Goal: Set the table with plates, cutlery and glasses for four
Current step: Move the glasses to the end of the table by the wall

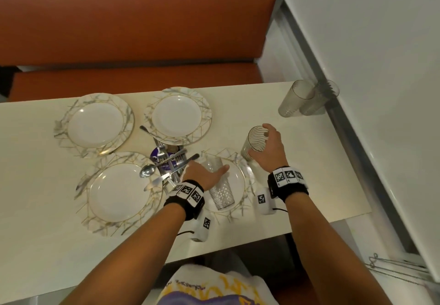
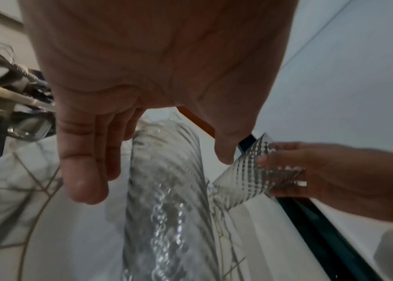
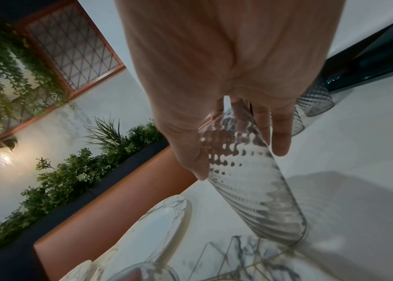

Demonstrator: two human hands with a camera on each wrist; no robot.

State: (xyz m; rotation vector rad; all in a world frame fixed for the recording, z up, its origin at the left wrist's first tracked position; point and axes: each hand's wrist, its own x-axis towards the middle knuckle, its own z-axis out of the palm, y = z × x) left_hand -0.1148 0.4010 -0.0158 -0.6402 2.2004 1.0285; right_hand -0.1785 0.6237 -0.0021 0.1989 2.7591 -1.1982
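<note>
The left hand (image 1: pixel 202 173) is closest, low over the near right plate (image 1: pixel 238 183). A clear glass (image 1: pixel 220 190) stands on that plate, and the left fingers (image 2: pixel 82 171) hang loose around its top without gripping it; the left wrist view shows a gap.

At about 2 o'clock from that plate, the right hand (image 1: pixel 267 148) grips a striped glass (image 1: pixel 253 144) with its fingers (image 3: pixel 279 136) curled round it. This glass is tipped, with its base near the plate's edge.

Four plates are out. The cutlery (image 1: pixel 166 164) lies in a heap in the middle of the counter (image 1: pixel 297 173). Two more glasses (image 1: pixel 302 99) wait at the far right corner, at 1 o'clock.

So the step looks like putting out glasses. Next, I think the right hand must stand its glass up beside the plate, and the left hand must lift the other glass off the plate, gently so neither one tips.
</note>
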